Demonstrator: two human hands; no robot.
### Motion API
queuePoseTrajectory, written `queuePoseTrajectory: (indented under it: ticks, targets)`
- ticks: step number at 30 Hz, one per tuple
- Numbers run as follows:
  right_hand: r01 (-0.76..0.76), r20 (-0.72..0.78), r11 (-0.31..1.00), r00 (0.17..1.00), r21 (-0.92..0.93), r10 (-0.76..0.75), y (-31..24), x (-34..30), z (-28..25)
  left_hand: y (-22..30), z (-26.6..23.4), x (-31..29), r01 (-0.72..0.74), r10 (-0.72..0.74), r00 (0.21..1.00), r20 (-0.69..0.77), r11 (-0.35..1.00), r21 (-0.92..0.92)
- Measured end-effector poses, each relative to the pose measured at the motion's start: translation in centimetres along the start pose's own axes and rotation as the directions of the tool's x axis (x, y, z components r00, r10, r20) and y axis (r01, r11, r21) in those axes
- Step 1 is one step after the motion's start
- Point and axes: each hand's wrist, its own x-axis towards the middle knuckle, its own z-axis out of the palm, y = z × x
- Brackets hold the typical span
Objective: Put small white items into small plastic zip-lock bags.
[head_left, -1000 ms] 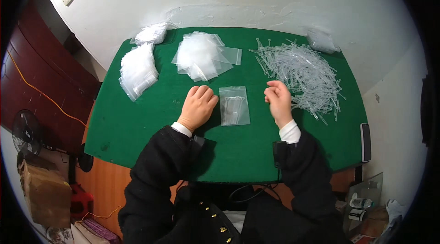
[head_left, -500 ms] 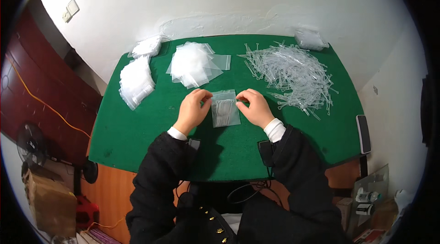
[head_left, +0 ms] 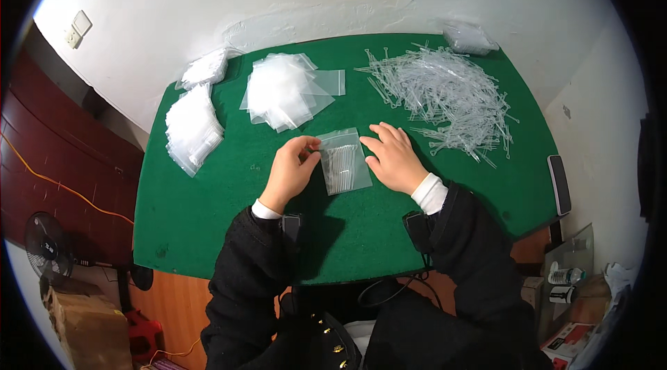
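Observation:
A small clear zip bag (head_left: pixel 363 174) lies on the green table in front of me, with a row of thin clear plastic sticks (head_left: pixel 340 168) inside. My left hand (head_left: pixel 293 167) pinches the bag's upper left corner between thumb and fingers. At the bag's right edge, my right hand (head_left: pixel 394 156) lies with its fingers apart and holds nothing. Whether its fingertips touch the bag I cannot tell. To the right is a big loose heap of the same clear sticks (head_left: pixel 445 92), some with small loop ends.
Behind the bag lies a loose pile of flat zip bags (head_left: pixel 281 88). A fanned stack of whitish bags (head_left: pixel 191 127) and a white bundle (head_left: pixel 205 68) are at the left. A clear packet (head_left: pixel 469 38) stands at the far right corner, and a phone-like device (head_left: pixel 558 184) at the right edge.
My right hand has let go of the bag's upper right corner and opened its fingers. The bag is tilted slightly. My left hand keeps its pinch. The whole view has shifted a little.

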Motion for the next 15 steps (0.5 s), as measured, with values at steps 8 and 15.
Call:
queuePoseTrajectory:
  ticks: [8,15]
  targets:
    - [0.034,-0.002,0.999,0.999,0.024,-0.034,0.0,-0.2,0.1,-0.2,-1.4,-0.8,-0.101,0.092,0.995,0.043,0.930,0.352]
    - [0.052,-0.010,0.997,0.999,0.051,-0.052,-0.4,0.0,-0.2,0.3,-1.0,-1.2,-0.134,0.106,0.989,0.102,0.933,0.332]
